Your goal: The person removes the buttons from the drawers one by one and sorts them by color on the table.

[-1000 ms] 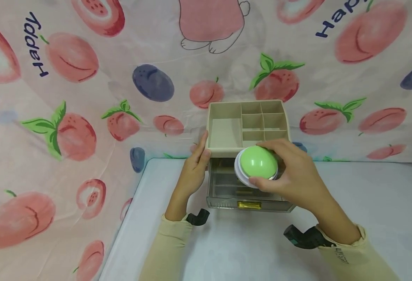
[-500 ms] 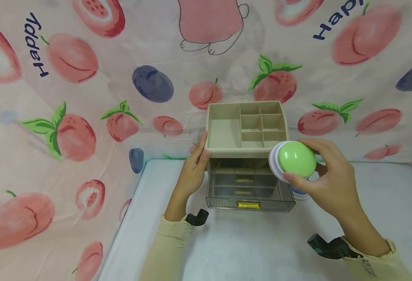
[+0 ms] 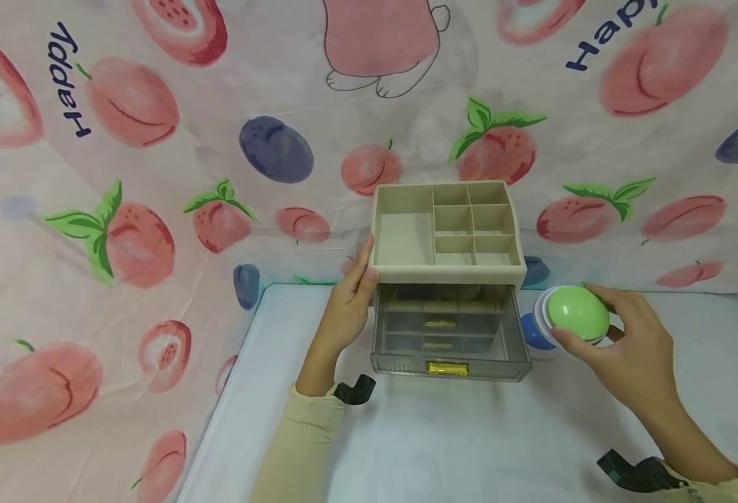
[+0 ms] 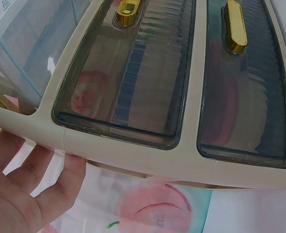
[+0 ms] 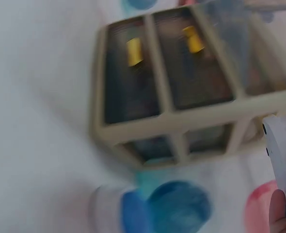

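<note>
A cream desktop organizer (image 3: 447, 274) with an open compartment top stands at the back of the table. Its clear smoky top drawer (image 3: 394, 363), with a gold pull, sticks out toward me. My left hand (image 3: 346, 307) rests along the organizer's left side, with the thumb near the front corner. In the left wrist view, its fingers touch the cream frame (image 4: 128, 167). My right hand (image 3: 636, 346) pinches a round white container with a domed green top (image 3: 578, 313), thumb and fingers on opposite edges. In the right wrist view, only its white edge (image 5: 281, 160) shows.
A similar white item with a blue top (image 3: 537, 334) stands right of the organizer, partly hidden behind the green-topped container. Two closed drawers lie below the pulled-out one. A fruit-printed cloth (image 3: 407, 126) hangs behind the white table (image 3: 444, 447).
My right hand has carried the green-topped container from over the drawer rightward and clear of the organizer, beside the blue-topped item. My left hand has stayed on the organizer's side.
</note>
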Demonstrator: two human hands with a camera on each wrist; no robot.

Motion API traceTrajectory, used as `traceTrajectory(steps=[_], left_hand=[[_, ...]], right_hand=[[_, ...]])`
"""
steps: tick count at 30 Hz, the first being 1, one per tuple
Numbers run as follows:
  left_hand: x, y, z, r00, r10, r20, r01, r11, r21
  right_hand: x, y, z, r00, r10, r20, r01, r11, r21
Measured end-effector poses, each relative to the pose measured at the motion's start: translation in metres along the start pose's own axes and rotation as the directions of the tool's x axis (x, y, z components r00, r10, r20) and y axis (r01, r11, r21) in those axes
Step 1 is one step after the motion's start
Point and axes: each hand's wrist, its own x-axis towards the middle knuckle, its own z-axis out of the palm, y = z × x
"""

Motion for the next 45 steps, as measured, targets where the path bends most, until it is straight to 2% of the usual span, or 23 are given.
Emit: traceTrajectory(steps=[6, 12, 14, 18, 25, 33, 40, 45], left_hand=[[0.0, 0.0, 0.001, 1.0, 0.009, -0.002, -0.009, 1.0, -0.011], [0.0, -0.001, 0.0, 1.0, 0.001, -0.004, -0.001, 1.0, 0.003], [-0.001, -0.001, 0.0, 1.0, 0.0, -0.003, 0.0, 1.0, 0.008], [-0.001, -0.001, 0.0, 1.0, 0.0, -0.001, 0.0, 1.0, 0.011], [0.0, 0.001, 0.0, 1.0, 0.005, -0.003, -0.005, 1.0, 0.016], [0.0, 0.0, -0.001, 1.0, 0.005, -0.003, -0.005, 1.0, 0.01], [0.0, 0.001, -0.001, 1.0, 0.012, -0.01, -0.012, 1.0, 0.012], [-0.001, 0.0, 0.0, 1.0, 0.003, -0.002, -0.003, 1.0, 0.012]], right_hand=[[-0.015, 0.031, -0.002, 0.986, 0.014, 0.166, -0.001, 0.997, -0.083], [-0.034, 0.056, 0.002, 0.944, 0.065, 0.323, -0.03, 0.993, -0.112], [-0.039, 0.062, 0.005, 0.934, 0.077, 0.35, -0.034, 0.991, -0.127], [-0.047, 0.071, 0.008, 0.93, 0.073, 0.362, -0.025, 0.99, -0.136], [-0.053, 0.082, 0.013, 0.931, 0.005, 0.366, 0.034, 0.994, -0.099], [-0.057, 0.088, 0.017, 0.928, -0.038, 0.369, 0.085, 0.99, -0.113], [-0.053, 0.086, 0.02, 0.919, 0.007, 0.393, 0.061, 0.985, -0.161], [-0.052, 0.087, 0.021, 0.893, 0.06, 0.447, 0.023, 0.984, -0.178]])
